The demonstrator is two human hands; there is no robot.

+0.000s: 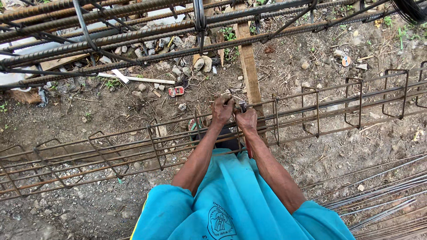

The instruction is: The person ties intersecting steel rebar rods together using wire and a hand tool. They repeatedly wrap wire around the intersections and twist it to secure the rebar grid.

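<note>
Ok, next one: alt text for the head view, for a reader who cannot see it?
Seen from above, a person's left hand and right hand meet on the top bar of a long rusty rebar cage, working a small metal tool at a stirrup joint. The cage lies on stony dirt, with heavier rebar beyond.

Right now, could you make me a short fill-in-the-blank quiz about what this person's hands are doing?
1. Both hands, the left hand and the right hand, meet on a long cage of rusty ____.
2. The person's shirt is ____ in colour.
3. A wooden plank lies on the bare ____ beyond the cage.
4. The right hand grips a small metal ____.

Missing words: rebar; blue; ground; tool
</note>
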